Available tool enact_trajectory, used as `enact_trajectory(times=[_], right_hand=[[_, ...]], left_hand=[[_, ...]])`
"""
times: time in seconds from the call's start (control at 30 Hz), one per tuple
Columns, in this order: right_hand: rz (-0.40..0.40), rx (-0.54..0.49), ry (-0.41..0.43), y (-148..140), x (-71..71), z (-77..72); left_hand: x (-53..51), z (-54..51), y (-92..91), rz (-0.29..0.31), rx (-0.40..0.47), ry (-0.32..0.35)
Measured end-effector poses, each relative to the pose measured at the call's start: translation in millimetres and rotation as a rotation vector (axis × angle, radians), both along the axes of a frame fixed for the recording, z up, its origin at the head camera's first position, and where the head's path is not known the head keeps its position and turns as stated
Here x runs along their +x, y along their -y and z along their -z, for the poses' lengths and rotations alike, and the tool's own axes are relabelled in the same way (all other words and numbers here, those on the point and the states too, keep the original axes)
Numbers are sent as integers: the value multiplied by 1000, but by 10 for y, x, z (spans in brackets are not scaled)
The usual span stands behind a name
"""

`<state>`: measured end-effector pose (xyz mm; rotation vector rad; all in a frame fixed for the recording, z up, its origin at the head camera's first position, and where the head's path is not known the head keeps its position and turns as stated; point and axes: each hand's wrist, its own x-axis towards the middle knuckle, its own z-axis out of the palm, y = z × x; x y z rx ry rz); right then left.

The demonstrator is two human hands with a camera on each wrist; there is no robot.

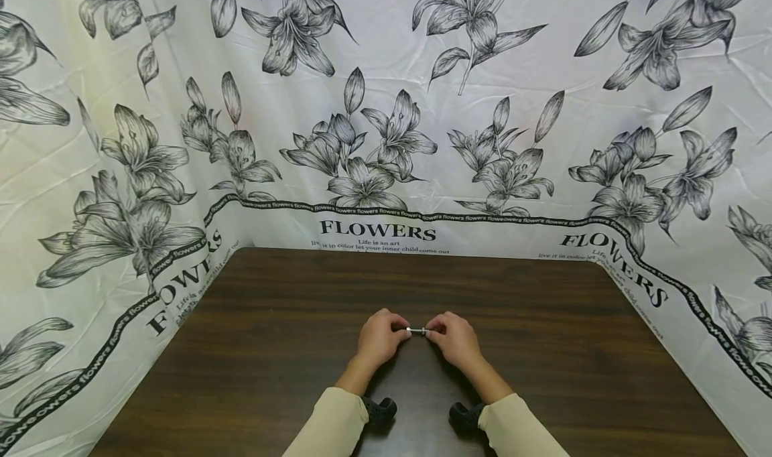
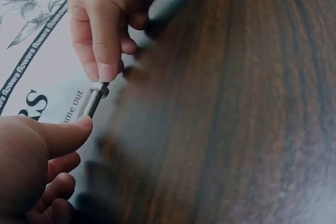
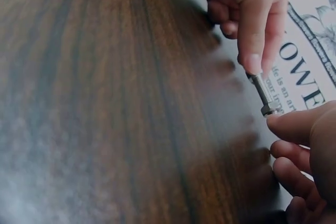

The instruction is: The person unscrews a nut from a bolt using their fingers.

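Between the two hands, level and a little above the table, is a small silvery metal bolt (image 1: pixel 415 331). Its threaded shaft (image 2: pixel 93 104) shows in the left wrist view. A hex nut (image 3: pixel 268 109) sits on it near the right-hand end. My left hand (image 1: pixel 377 337) pinches the bolt's left end between thumb and fingertips, hiding that end. With thumb and forefinger, my right hand (image 1: pixel 456 341) pinches the other end, right beside the nut; the fingertips cover what lies past it. The other fingers of both hands are curled in.
A dark brown wood-grain table (image 1: pixel 271 376) lies under the hands. White cloth (image 1: pixel 386 142) printed with black flowers and lettering hangs behind and along both sides. Black straps or mounts (image 1: pixel 380 411) are at both wrists, beside pale yellow sleeves (image 1: pixel 332 423).
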<state>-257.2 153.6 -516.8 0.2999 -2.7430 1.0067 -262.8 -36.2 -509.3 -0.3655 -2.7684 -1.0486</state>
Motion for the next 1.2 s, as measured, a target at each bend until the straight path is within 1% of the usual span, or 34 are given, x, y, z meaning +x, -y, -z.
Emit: enact_trajectory(times=[0.1, 0.23, 0.37, 0.5, 0.67, 0.73, 0.83, 0.9, 1.03, 1.1, 1.2], right_hand=[[-3, -57, -3, 0, 3, 5], [-23, -184, -24, 9, 10, 0], [-22, -322, -28, 38, 31, -15], [-2, -454, -4, 71, 67, -62], [40, -585, 37, 116, 103, -171], [55, -626, 58, 126, 115, -223], [64, -705, 80, 153, 149, -292], [62, -764, 72, 175, 177, -337], [52, -860, 24, 201, 221, -414], [47, -895, 13, 205, 257, -501], [31, -915, 10, 213, 309, -646]], left_hand=[[-4, -6, 16, 18, 81, -2], [-11, -15, 30, 66, 226, 8], [-6, -19, 42, 108, 376, 55], [9, -67, 44, 121, 481, 73], [32, -179, 39, 124, 550, 46], [47, -227, 27, 116, 561, 43], [96, -308, 23, 98, 573, 38], [124, -358, 22, 91, 586, 33], [165, -451, -2, 82, 619, 18], [178, -493, -21, 85, 636, 13], [180, -541, -42, 86, 658, 2]])
